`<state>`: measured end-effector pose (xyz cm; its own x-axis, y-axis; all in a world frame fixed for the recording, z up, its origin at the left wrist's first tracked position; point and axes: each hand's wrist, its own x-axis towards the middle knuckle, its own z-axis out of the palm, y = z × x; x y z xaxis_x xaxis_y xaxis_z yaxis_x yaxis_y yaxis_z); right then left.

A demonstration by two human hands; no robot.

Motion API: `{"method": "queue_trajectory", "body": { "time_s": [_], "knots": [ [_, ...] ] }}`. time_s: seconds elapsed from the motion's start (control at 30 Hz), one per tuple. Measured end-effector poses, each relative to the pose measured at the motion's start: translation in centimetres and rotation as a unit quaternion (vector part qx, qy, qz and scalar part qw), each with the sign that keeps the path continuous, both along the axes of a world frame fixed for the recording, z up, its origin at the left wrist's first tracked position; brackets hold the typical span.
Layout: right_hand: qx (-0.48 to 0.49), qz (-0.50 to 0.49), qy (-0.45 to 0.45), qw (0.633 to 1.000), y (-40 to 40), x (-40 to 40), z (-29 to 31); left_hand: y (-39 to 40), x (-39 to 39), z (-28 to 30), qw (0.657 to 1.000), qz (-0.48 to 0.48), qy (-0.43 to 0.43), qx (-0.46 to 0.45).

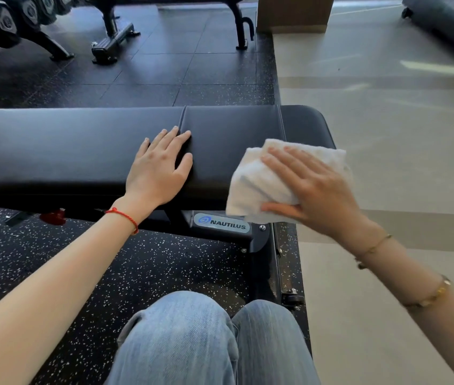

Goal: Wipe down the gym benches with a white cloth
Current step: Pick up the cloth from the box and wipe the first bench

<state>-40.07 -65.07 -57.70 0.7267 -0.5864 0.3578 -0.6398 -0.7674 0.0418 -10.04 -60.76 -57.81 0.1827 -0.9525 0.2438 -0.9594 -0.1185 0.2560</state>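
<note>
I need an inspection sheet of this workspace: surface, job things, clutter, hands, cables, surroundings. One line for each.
Surface: black padded bench, flat, with stitched seams.
Job's things: folded white cloth at the bench's right end, hanging over the near edge.
Clutter: nothing seen.
Hands: left hand flat on the pad, fingers straight; right hand holds the cloth, thumb under it.
Cables: nothing seen.
Surroundings: dumbbell rack and second bench frame behind; speckled rubber floor; pale floor to the right.
</note>
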Motion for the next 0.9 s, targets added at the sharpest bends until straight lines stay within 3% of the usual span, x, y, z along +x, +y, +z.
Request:
{"method": "queue_trajectory", "body": {
  "time_s": [0.17, 0.3, 0.43, 0.57, 0.67, 0.8, 0.9],
  "knots": [
    [0.163, -0.085, 0.000, 0.983, -4.3, 3.4, 2.1, -0.1, -0.2, -0.1, 1.000, 0.007, -0.002, -0.007],
    [0.180, -0.095, 0.036, 0.978, -4.4, 6.8, 2.3, 0.1, -0.1, 0.0, 1.000, 0.002, -0.003, 0.000],
    [0.168, -0.046, 0.006, 0.985, -2.0, 2.4, 1.5, 0.3, 0.0, 0.1, 1.000, -0.003, -0.005, 0.003],
    [0.183, -0.128, 0.001, 0.975, -6.6, 0.5, 2.1, 0.3, -0.4, 0.3, 1.000, 0.001, -0.002, 0.001],
    [0.200, -0.171, 0.016, 0.965, -10.2, 4.2, 2.6, 0.3, -0.6, 0.4, 1.000, 0.006, -0.005, -0.004],
    [0.200, -0.123, 0.046, 0.971, -9.7, 9.4, 2.8, 0.3, -0.6, 0.4, 1.000, 0.012, -0.006, -0.010],
    [0.175, -0.037, 0.037, 0.983, -6.4, 7.4, 2.3, 0.4, -0.5, 0.3, 1.000, 0.007, -0.006, -0.012]
  ]
}}
